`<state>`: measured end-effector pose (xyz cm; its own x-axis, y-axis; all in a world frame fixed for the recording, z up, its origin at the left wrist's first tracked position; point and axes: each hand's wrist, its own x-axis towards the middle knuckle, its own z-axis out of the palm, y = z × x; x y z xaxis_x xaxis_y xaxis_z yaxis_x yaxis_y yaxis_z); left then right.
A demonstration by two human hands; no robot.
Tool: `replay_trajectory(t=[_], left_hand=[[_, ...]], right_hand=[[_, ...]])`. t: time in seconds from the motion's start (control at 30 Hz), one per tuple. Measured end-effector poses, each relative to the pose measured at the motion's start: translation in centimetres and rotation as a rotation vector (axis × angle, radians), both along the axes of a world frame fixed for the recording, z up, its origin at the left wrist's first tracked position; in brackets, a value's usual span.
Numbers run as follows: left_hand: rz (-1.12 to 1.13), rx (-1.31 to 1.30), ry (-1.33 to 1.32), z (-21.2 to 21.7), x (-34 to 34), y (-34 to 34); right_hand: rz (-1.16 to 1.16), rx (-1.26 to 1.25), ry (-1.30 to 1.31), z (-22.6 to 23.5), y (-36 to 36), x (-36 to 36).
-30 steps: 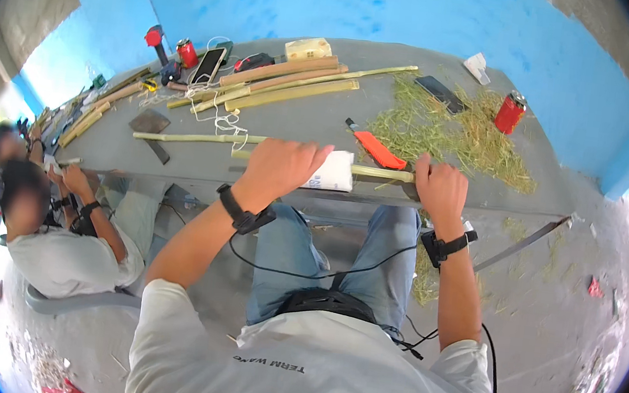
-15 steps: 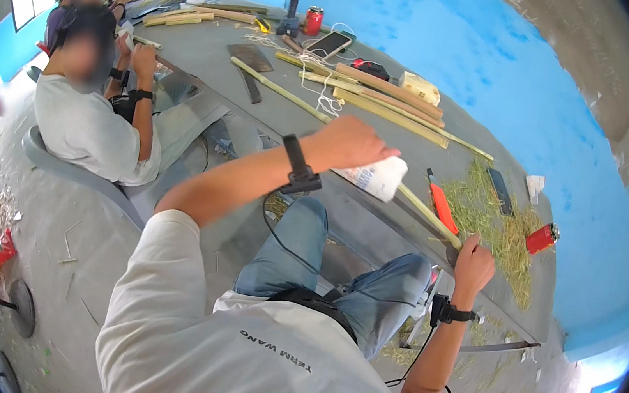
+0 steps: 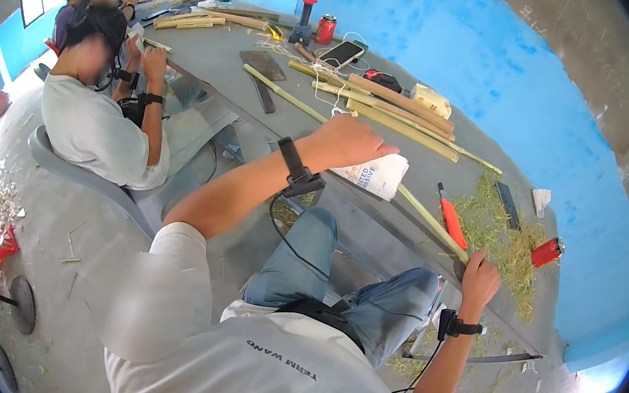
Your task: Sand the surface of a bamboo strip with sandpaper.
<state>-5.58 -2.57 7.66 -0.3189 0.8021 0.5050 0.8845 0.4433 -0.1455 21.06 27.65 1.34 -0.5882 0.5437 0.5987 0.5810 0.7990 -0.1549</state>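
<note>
A long pale bamboo strip [image 3: 433,225] lies slantwise along the table's near edge, its far end near a flat metal blade. My left hand [image 3: 349,142] is closed over the middle of it, pressing a white printed sheet of sandpaper [image 3: 372,174] around the strip. The sheet and hand hide that stretch of bamboo. At the strip's near right end, my right hand [image 3: 481,278] is closed, fingers curled, by the table edge. An orange-handled tool [image 3: 452,223], perhaps a knife, lies just beyond the strip.
Bamboo pieces [image 3: 403,117], a phone [image 3: 341,54], a cordless drill [image 3: 305,16] and a red can [image 3: 325,30] lie farther back. Shavings [image 3: 510,236] and another red can [image 3: 547,253] are at the right. A co-worker [image 3: 97,115] sits at my left.
My left hand has slid slightly leftward along the bamboo strip with the sandpaper, away from my right hand. My right hand stays at the strip's end. The whole view has shifted a little.
</note>
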Motion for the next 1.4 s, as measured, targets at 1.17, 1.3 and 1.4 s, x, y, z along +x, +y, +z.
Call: replay_trajectory(t=[1.17, 1.3, 1.4], left_hand=[[-0.187, 0.032, -0.135, -3.0, 3.3, 5.9], [-0.018, -0.14, -0.182, -0.4, 3.3, 3.6], [-0.002, -0.057, -0.129, -1.4, 0.6, 0.8]], right_hand=[[0.005, -0.006, 0.029, -0.1, -1.2, 0.2], [0.044, 0.053, 0.077, -0.6, -0.2, 0.1], [0.074, 0.043, 0.123, -0.2, -0.2, -0.2]])
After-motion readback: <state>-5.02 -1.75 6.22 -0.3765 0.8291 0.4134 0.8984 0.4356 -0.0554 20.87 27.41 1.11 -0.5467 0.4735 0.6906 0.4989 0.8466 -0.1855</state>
